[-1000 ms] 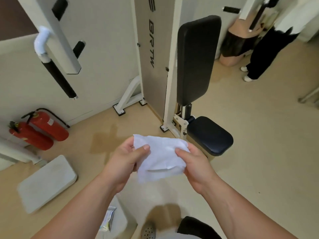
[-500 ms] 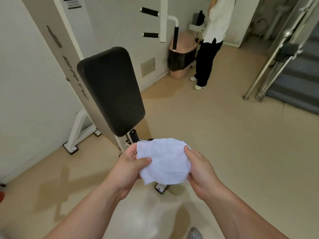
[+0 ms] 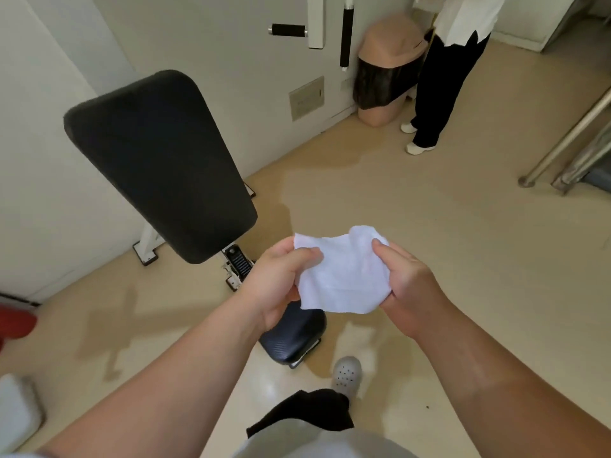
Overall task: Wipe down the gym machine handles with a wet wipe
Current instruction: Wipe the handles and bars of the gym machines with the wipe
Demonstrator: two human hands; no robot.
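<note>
Lower centre: a left hand (image 3: 277,285) and right hand (image 3: 410,292) pinch a white wet wipe (image 3: 340,279) by its side edges, thumbs on top, holding it spread between them. The machine's black handles (image 3: 287,29), upper centre, hang well apart from it, and wiping appears not yet begun.
</note>
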